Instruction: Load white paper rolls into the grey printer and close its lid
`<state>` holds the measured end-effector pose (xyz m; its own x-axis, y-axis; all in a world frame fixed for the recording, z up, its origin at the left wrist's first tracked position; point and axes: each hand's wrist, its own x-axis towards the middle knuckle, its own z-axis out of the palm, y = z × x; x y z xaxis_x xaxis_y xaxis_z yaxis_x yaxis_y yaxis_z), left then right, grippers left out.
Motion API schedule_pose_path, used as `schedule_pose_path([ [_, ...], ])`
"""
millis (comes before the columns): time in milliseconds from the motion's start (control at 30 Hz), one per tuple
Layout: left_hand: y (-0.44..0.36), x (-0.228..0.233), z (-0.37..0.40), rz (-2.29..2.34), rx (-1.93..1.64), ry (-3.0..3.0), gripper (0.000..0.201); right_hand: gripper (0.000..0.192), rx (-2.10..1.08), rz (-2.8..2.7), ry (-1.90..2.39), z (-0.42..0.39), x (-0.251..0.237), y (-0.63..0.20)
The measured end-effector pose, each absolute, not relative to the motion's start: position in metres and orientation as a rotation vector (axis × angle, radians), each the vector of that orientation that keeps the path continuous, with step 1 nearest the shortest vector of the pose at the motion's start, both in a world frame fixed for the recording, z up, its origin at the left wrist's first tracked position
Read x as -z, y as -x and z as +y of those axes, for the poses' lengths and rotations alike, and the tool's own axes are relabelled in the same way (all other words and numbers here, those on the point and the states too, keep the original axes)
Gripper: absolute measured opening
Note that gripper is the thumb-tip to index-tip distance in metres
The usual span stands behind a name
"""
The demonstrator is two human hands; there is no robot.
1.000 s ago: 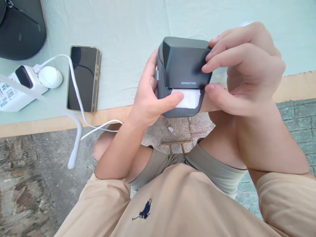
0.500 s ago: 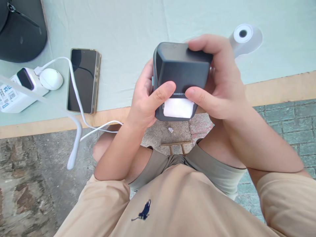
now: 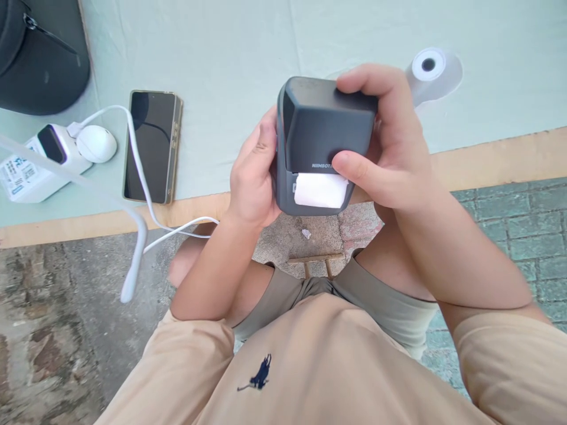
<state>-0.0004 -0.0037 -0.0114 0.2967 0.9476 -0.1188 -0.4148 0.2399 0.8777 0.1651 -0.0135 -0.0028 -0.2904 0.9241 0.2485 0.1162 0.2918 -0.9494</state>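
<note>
Black fabric, part of a bag [image 3: 39, 59] by the look of its zip pull, fills the far left corner of the pale green table [image 3: 221, 47]. Nearer the table's wooden edge lies a white power bank [image 3: 31, 171] with a round white plug [image 3: 96, 143] in it; its white cable [image 3: 142, 183] loops over the dark smartphone [image 3: 152, 146], which lies flat with its long side running away from the viewer, and then drops off the edge.

Both forearms rise from the lap and meet just above and in front of the table's edge. The left hand [image 3: 252, 177] cups the left side of the grey label printer [image 3: 321, 133], thumb bent against the side wall, the remaining fingers hidden behind it. The right hand [image 3: 390, 153] wraps the opposite side, fingers curled over the top back corner and the thumb pressed on the front below the lid, beside the brand lettering. So the two hands are clamped on the printer from either flank.

This boxy printer is held clear of the table, tilted so its front faces the viewer; a white label [image 3: 321, 190] sticks out of the slot towards the lap.

Farther right, a white label roll [image 3: 427, 65] rests on the table, apparently on its side, its core hole visible.
</note>
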Motion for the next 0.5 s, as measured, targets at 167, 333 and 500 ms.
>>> schedule_pose_path([
  [167,-0.002,0.006,-0.005,0.738,-1.102,-0.839,0.035,0.052,-1.037,-1.733,0.939,-0.012,0.006,-0.166],
  [333,-0.001,0.003,-0.006,0.713,-1.106,-0.792,0.03,0.07,-0.87,-1.989,0.975,-0.013,-0.003,-0.171],
  [500,0.002,0.018,-0.004,0.594,-1.097,-0.833,0.029,0.058,-0.439,-1.738,1.23,-0.015,-0.027,-0.166],
])
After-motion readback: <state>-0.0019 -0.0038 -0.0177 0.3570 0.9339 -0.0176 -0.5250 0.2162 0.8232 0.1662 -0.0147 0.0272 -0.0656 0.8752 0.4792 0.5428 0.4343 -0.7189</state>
